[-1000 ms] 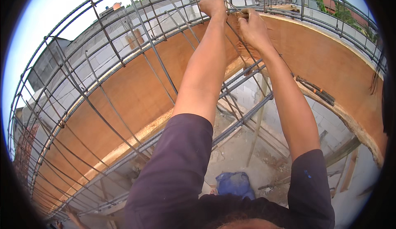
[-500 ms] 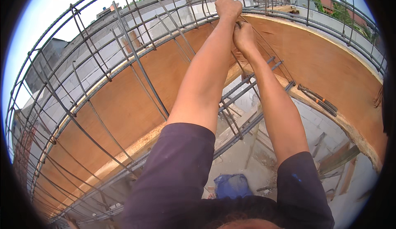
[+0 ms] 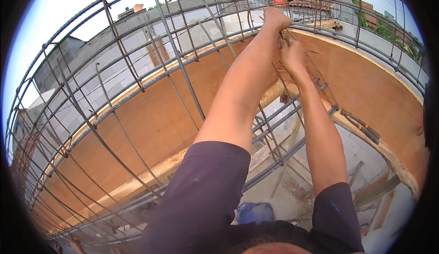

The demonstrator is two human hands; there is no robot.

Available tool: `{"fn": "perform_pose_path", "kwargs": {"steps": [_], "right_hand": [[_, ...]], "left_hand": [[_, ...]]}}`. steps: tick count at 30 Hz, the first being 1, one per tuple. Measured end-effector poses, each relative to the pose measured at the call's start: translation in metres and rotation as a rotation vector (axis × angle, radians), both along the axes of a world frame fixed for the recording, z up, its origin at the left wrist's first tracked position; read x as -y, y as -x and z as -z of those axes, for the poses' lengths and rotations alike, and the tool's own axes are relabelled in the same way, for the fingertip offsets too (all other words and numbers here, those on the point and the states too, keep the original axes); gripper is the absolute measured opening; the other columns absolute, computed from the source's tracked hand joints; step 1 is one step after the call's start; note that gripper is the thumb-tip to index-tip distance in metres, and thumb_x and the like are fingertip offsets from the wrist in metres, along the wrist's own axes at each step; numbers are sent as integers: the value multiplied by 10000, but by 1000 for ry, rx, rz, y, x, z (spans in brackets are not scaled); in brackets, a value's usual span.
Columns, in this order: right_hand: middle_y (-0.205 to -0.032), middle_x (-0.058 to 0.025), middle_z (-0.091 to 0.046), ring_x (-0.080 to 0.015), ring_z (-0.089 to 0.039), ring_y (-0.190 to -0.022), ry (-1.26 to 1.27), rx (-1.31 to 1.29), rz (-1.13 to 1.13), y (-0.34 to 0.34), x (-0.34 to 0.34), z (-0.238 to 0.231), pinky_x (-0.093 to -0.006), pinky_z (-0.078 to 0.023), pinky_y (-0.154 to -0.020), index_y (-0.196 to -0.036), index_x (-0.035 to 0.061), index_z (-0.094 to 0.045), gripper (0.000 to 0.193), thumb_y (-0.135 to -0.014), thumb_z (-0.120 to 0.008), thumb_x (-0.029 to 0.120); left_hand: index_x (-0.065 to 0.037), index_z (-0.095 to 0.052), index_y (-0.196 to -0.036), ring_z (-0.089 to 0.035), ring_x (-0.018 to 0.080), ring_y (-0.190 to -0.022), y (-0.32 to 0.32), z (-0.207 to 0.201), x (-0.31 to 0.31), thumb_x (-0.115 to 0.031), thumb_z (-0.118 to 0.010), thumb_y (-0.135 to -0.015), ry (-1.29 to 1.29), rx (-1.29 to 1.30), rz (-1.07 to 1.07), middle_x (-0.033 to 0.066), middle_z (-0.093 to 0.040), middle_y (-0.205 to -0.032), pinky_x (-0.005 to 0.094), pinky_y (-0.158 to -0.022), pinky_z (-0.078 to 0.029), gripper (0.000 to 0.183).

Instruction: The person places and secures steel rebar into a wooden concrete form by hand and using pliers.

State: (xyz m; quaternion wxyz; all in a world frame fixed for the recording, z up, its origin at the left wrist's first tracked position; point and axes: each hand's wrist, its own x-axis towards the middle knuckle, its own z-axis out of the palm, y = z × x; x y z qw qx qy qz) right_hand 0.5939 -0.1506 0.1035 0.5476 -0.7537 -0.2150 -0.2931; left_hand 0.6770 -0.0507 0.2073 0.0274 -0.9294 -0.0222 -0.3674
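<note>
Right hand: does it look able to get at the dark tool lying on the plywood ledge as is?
Probably not without letting go. The right hand is up at the rebar cage beside the left hand; the dark tool lies lower on the plywood formwork, with no bars across it.

Two bare hands show, the left hand (image 3: 275,18) and the right hand (image 3: 292,55), each on its own outstretched forearm with a dark purple sleeve. One curved brown plywood form panel (image 3: 151,116) and one crumpled blue bag (image 3: 254,212) appear. The ribbed grey steel bars of the cage (image 3: 178,62) are too many to count.
</note>
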Motion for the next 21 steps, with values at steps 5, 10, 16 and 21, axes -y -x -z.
{"fn": "perform_pose_path", "kwargs": {"steps": [5,10,16,21], "right_hand": [[-972,-290,-691,-458,-658,-983,3,22,-67,2,-8,6,-504,-491,-874,-1060,-3,-707,327,-964,-525,250],[-935,-279,-696,-442,-667,-952,-22,87,-36,-22,5,14,-492,-496,-859,-1024,-6,-706,335,-952,-522,265],[-797,-236,-654,-356,-612,-741,-48,84,-63,-28,12,18,-443,-463,-740,-954,-54,-656,330,-985,-520,246],[-1029,-314,-673,-469,-633,-1055,41,-1,-72,-11,-1,9,-528,-466,-941,-1097,-24,-696,373,-964,-508,269]], "left_hand": [[33,-743,-981,-650,336,-1133,-34,16,-27,-377,-547,-820,-21,-46,76,248,-715,-1073,372,-993,-447,482],[49,-738,-834,-696,421,-947,-55,23,-9,-239,-612,-790,277,183,262,311,-696,-910,461,-836,-554,317],[44,-762,-898,-705,405,-972,-33,15,19,-606,-555,-899,522,198,187,307,-700,-854,484,-860,-541,682],[106,-614,-1205,-601,422,-1194,7,15,1,-421,-481,-937,642,207,176,338,-628,-1209,413,-1046,-467,606]]}}
